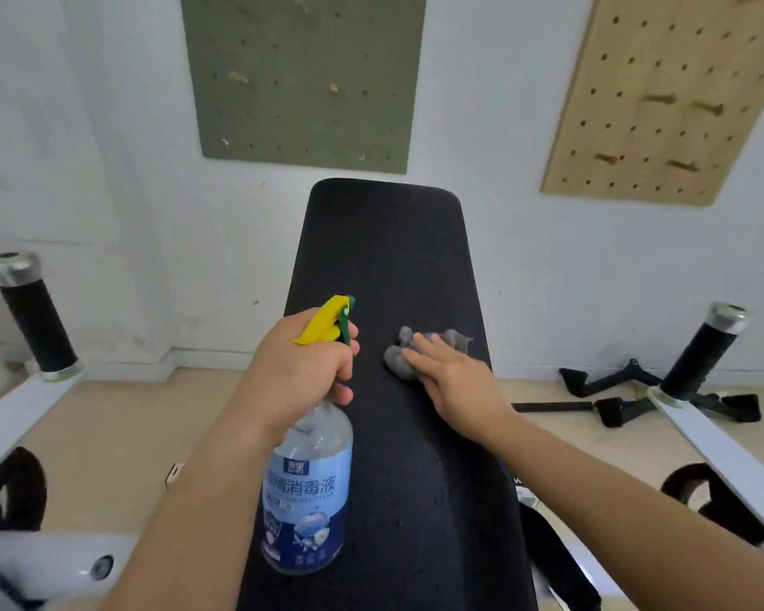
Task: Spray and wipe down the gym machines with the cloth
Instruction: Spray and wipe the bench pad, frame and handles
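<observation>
A long black padded bench (384, 249) of a gym machine runs away from me toward the wall. My left hand (301, 363) grips the neck of a clear spray bottle (309, 487) with a blue label and a yellow and green trigger head, held over the pad's left side. A crumpled grey cloth (400, 352) lies on the middle of the pad. My right hand (451, 377) rests flat on the cloth, fingers straight, covering its right part. Small wet drops show on the pad near me.
Two black grip handles with silver caps stand on white arms, one at the left (32, 315) and one at the right (706, 355). Black cable attachments (609, 390) lie on the wooden floor at the right. A green pegboard (305, 77) and a wooden pegboard (662, 99) hang on the white wall.
</observation>
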The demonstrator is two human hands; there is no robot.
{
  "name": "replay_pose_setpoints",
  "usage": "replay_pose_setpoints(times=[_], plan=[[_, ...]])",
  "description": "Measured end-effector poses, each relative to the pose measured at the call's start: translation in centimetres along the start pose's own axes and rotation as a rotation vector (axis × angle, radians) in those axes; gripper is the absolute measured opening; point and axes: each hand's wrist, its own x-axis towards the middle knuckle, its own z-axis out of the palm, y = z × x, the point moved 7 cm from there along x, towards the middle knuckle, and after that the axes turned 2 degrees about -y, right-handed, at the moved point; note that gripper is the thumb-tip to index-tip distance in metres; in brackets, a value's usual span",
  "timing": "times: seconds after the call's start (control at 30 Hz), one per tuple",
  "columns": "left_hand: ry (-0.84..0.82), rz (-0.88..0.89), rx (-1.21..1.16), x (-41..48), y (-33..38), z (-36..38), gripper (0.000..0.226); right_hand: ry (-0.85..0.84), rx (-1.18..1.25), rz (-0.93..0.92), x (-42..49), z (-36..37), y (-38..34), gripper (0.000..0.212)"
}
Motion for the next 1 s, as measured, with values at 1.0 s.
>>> replay_pose_setpoints(times=[1.0], plan=[[-0.060,-0.183,0.364,7.3,2.3,11.9,0.026,0.661,0.591,0.714,-8.8,-5.5,8.8,0.023]])
